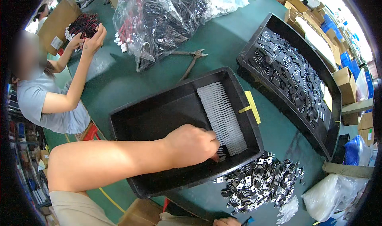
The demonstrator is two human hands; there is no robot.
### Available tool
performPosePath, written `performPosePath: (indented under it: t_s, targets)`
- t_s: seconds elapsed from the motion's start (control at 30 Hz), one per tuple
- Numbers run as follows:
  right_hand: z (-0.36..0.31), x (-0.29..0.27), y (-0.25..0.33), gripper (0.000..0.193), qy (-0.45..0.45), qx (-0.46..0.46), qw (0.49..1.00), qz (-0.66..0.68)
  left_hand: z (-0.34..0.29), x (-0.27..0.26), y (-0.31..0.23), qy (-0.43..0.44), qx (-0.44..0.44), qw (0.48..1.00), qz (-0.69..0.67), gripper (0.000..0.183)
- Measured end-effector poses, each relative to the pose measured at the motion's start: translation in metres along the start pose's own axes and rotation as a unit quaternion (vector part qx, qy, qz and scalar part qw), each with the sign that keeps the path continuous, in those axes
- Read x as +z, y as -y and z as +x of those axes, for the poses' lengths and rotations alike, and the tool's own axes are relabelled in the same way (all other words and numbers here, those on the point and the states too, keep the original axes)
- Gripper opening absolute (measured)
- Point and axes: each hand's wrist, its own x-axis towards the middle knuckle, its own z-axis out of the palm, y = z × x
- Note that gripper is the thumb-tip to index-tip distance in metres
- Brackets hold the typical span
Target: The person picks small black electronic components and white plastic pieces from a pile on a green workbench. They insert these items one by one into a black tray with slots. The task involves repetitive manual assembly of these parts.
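Observation:
My left hand (191, 145) reaches across a black plastic tray (159, 106), fingers pinched together at the near end of its packed rows. Whatever sits between the fingertips is hidden. The rows are narrow white-grey pieces (221, 116) lined up tightly along the tray's right side; a few dark bits show beside my fingertips. Only part of my right hand (227, 222) shows at the bottom edge, near a small blue-tipped object (248, 221). Its fingers are mostly cut off. Just beyond it lies a loose heap of black three-legged electronic components with metal tabs (258, 182).
A second black tray (254, 73) of loose black components stands at right. Small white pieces (288, 210) lie by the heap. Pliers (193, 63) and a clear bag of wire harnesses (159, 23) lie farther back. At left, a co-worker (55, 94) handles red-and-black wires.

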Motion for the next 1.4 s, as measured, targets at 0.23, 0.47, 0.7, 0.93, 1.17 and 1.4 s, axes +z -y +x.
performPosePath:
  t_s: [0.23, 0.47, 0.7, 0.93, 1.17, 1.4]
  targets:
    - [-0.004, 0.001, -0.004, 0.025, 0.010, 0.010, 1.000, 0.002, 0.001, -0.005, 0.002, 0.033, -0.015, 0.998, -0.048, 0.030]
    - [-0.001, 0.000, -0.003, 0.022, 0.018, 0.016, 1.000, 0.009, 0.000, -0.006, 0.006, 0.081, -0.038, 0.992, -0.092, 0.034]
    - [-0.004, 0.001, -0.004, 0.023, 0.017, 0.023, 1.000, 0.008, 0.003, -0.009, 0.003, 0.174, -0.114, 0.957, -0.202, 0.026]
    - [-0.006, 0.001, -0.005, 0.025, 0.010, 0.019, 1.000, 0.012, 0.006, -0.006, -0.014, 0.187, -0.252, 0.889, -0.334, 0.018]
    - [-0.004, 0.000, -0.005, 0.027, 0.016, 0.021, 0.999, 0.023, 0.010, -0.005, -0.021, 0.142, -0.297, 0.867, -0.373, 0.021]
    - [-0.005, 0.001, -0.005, 0.025, 0.017, 0.022, 0.999, 0.022, 0.012, -0.014, -0.017, 0.184, -0.323, 0.837, -0.401, 0.027]
